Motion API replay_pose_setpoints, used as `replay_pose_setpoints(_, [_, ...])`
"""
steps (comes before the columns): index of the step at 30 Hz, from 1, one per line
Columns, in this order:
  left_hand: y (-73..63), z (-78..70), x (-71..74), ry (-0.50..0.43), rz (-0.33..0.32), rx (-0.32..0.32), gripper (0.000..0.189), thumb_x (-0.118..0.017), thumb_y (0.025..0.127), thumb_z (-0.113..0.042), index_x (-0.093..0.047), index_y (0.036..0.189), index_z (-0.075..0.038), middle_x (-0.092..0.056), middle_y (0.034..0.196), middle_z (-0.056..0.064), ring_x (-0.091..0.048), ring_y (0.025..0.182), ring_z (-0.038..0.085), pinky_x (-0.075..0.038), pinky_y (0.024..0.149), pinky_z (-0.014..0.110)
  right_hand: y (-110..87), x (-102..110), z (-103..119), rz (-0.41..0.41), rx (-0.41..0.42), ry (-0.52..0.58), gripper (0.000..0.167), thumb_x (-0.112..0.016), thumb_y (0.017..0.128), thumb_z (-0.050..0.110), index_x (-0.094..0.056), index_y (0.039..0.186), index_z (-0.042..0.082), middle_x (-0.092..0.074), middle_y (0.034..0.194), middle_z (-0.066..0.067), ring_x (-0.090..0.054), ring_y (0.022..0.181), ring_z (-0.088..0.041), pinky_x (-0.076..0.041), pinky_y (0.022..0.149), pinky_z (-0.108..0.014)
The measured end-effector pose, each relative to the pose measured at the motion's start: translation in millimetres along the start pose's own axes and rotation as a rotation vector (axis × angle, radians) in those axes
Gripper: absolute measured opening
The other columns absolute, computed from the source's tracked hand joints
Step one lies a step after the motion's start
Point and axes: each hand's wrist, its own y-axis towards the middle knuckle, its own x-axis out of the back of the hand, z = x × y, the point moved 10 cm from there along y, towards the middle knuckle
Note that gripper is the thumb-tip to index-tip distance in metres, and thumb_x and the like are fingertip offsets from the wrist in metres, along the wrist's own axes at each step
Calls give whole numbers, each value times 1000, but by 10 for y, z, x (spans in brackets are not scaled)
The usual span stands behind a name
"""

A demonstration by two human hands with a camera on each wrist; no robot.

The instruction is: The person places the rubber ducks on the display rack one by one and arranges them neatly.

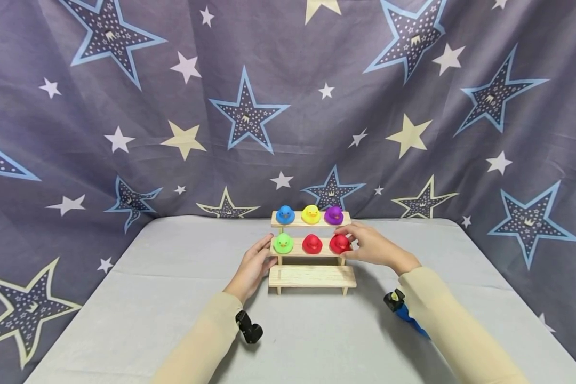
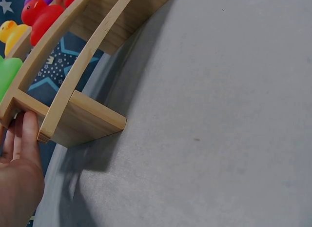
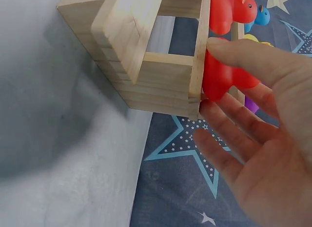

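Observation:
A three-step wooden stand (image 1: pixel 312 276) stands on the table. At the right end of its middle step, my right hand (image 1: pixel 375 247) pinches a red rubber duck (image 1: pixel 338 244) between thumb and fingers. In the right wrist view the thumb lies over that duck (image 3: pixel 216 79), which sits at the board's end. My left hand (image 1: pixel 250 271) is at the stand's left side, its extended fingers touching the wood by the middle step, as the left wrist view shows. Another red duck (image 1: pixel 312 244) and a green duck (image 1: pixel 283 244) share the middle step.
Blue (image 1: pixel 285 215), yellow (image 1: pixel 311 214) and purple (image 1: pixel 334 215) ducks line the top step. A grey cloth covers the table (image 1: pixel 317 336). Behind the stand hangs a star-patterned curtain (image 1: pixel 288 133).

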Motion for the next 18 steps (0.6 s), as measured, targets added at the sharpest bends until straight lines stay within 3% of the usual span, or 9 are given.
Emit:
replay_pose_setpoints(10, [0,3,-4,3,10,-10,59,-41,100,-5,-29,157,-4,-31,159,14,-38,142,29,-43,112,34,-76,41,41,42,37,71,62,-79,83,8,-54,139,-1,-58,135,-18,-64,108,-33,-59,88,-43])
replay_pose_setpoints(18, [19,20,15,-1,-2,2,60,-43,98,-5,-30,157,-5,-32,159,15,-39,141,30,-43,112,34,-178,70,-25,58,16,64,68,-80,85,21,-50,143,1,-62,128,-17,-64,106,-36,-58,89,-51])
